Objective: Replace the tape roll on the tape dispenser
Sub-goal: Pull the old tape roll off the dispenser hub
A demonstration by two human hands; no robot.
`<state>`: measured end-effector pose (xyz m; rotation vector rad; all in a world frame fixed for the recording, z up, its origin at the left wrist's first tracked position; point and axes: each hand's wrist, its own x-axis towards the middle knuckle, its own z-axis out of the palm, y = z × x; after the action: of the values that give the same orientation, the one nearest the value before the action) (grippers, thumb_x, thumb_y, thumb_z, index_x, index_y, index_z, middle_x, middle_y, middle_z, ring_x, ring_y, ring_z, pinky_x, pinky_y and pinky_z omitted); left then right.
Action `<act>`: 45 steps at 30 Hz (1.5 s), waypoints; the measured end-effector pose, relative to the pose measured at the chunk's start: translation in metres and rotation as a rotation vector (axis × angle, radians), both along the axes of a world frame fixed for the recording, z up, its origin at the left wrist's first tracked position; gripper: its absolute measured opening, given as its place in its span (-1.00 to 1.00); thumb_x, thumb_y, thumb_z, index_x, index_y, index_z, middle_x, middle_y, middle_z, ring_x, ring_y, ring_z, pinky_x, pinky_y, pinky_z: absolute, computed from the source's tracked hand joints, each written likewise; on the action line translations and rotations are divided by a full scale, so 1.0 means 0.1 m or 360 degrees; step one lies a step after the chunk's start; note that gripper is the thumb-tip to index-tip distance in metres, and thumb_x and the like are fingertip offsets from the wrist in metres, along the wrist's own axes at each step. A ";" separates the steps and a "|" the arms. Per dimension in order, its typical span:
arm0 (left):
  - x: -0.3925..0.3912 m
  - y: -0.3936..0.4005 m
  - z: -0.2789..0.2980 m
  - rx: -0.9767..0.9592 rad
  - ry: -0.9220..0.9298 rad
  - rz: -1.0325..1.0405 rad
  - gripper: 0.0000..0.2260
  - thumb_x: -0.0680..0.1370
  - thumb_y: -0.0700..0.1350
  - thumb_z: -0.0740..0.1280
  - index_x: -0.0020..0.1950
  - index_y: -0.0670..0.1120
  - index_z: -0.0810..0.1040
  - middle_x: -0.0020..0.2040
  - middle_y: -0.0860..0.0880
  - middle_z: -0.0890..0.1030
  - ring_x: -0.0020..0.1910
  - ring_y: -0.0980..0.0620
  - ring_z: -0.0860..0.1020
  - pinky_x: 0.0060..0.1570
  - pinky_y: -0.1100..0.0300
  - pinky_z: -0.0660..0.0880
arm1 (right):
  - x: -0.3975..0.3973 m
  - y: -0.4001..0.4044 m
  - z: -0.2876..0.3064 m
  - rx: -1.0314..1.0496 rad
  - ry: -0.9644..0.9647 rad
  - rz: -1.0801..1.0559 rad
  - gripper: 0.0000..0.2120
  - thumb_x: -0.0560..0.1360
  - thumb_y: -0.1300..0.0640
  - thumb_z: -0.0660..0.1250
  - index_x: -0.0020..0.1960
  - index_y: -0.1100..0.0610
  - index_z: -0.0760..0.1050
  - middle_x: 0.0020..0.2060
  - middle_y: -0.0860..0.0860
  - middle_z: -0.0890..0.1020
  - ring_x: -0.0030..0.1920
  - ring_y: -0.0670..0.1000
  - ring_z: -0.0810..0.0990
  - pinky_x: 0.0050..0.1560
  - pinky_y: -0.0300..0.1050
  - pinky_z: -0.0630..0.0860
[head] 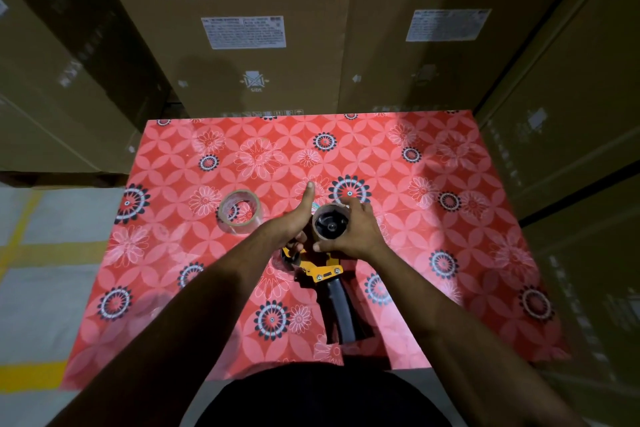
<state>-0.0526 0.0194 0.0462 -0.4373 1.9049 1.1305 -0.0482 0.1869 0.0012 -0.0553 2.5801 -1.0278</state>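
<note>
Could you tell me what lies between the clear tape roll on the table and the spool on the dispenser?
In the head view, the left hand lies between the clear tape roll and the spool, which the right hand grips.

A table (450, 253) has a red cloth with white and black flowers on it. Big brown cardboard boxes (263, 28) with white paper labels (244, 32) stand behind it. The grey floor (45, 288) on the left has yellow lines (31, 374).

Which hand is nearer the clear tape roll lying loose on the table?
Left. The left hand is just right of the clear tape roll, not touching it. The right hand is farther right, gripping the cardboard core on the tape dispenser.
</note>
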 end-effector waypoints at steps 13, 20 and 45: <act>0.03 0.02 0.06 0.0040 0.0039 0.0040 -0.31 0.42 0.55 -0.29 -0.14 0.08 0.38 -0.51 0.01 0.24 -0.53 0.10 0.23 -0.40 0.22 0.21 | -0.01 -0.03 0.07 -0.0020 -0.0055 -0.0019 0.12 0.16 -0.17 0.67 0.57 0.02 0.20 0.33 0.16 0.33 0.34 0.16 0.41 0.31 0.02 0.45; 0.02 0.03 0.04 0.0091 0.0008 0.0089 -0.23 0.47 0.51 -0.28 -0.02 -0.04 0.47 -0.56 0.04 0.21 -0.57 0.12 0.22 -0.42 0.24 0.22 | -0.03 0.04 0.05 -0.0113 0.0086 0.0055 -0.12 0.25 -0.04 0.65 0.46 0.09 0.34 0.31 0.04 0.56 0.30 0.09 0.54 0.19 -0.21 0.42; 0.01 -0.02 -0.06 0.0060 0.0054 0.0019 -0.18 0.40 0.57 -0.28 0.13 0.05 0.49 -0.52 0.01 0.25 -0.54 0.08 0.25 -0.40 0.20 0.24 | -0.04 0.05 0.08 -0.0126 0.0162 0.0092 -0.14 0.20 -0.04 0.65 0.42 0.10 0.43 0.30 0.03 0.57 0.27 0.05 0.57 0.16 -0.27 0.41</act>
<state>-0.0515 0.0176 0.0402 -0.4115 1.9093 1.1864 -0.0527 0.1915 0.0093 -0.2061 2.6104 -1.1324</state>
